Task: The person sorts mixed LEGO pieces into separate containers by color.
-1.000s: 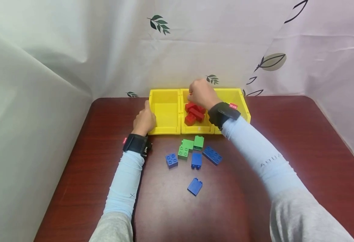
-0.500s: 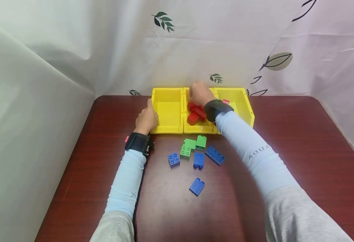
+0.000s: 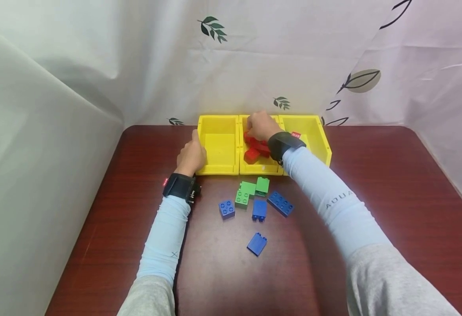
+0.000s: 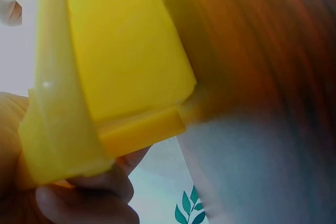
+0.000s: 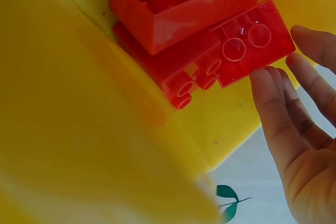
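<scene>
My left hand (image 3: 192,156) grips the side wall of the left yellow bin (image 3: 217,169), thumb along the top edge. Up close in the left wrist view, fingers (image 4: 84,203) curl under the bin's rim. My right hand (image 3: 263,126) is low inside the middle yellow bin (image 3: 270,169), over a pile of red toy bricks (image 3: 251,155). In the right wrist view its fingertips and thumb hold the end of a red brick (image 5: 247,51), which lies against other red bricks (image 5: 184,24). The head view hides that brick's far end.
Nearer me on the dark red table (image 3: 223,272) lie green bricks (image 3: 242,198) and several blue bricks (image 3: 280,203), one blue brick (image 3: 257,244) closest. A right yellow bin (image 3: 314,131) adjoins the middle one. A pale curtain (image 3: 231,79) hangs behind the bins.
The right hand has lowered a little into the middle bin, toward the red bricks. The left hand keeps its grip on the left bin. The head view shifted slightly.
</scene>
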Demonstrator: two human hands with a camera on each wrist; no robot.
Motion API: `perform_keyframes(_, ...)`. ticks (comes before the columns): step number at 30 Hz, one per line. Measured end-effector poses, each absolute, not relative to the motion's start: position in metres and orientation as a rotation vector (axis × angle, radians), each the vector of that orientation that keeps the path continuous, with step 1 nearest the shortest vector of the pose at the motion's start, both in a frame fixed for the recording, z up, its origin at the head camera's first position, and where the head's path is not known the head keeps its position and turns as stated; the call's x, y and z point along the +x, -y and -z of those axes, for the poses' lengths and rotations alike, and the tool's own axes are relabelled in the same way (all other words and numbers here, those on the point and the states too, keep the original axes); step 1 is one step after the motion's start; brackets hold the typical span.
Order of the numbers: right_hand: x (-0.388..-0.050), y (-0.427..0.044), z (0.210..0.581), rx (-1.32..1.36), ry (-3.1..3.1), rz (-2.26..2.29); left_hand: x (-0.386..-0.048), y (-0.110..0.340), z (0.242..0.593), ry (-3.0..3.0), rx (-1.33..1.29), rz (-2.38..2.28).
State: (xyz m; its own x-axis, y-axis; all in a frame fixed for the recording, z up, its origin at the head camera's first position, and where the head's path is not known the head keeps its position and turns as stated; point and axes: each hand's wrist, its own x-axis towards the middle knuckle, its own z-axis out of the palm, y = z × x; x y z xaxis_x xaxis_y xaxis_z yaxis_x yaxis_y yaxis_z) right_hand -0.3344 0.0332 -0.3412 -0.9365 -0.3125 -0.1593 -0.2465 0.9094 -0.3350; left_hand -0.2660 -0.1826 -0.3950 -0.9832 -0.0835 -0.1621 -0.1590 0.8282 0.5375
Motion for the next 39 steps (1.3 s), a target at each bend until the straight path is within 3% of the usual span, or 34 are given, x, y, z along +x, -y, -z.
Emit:
perform_keyframes(14, -0.314, -0.042, 0.315, -0.633, -2.822, 0.465, -0.265, 0.181, 0.395, -2.873, -0.208, -0.85)
perform_keyframes(26, -0.219, -0.067, 0.309, -1.037, -2.876, 0.485, -0.263, 0.182, 0.394, -2.894, -0.21, -0.852)
perform_keyframes(39, -0.148, -0.1, 0.347, -0.962, -2.92, 0.404, -0.264, 0.183, 0.395, -2.889, -0.193, -0.829)
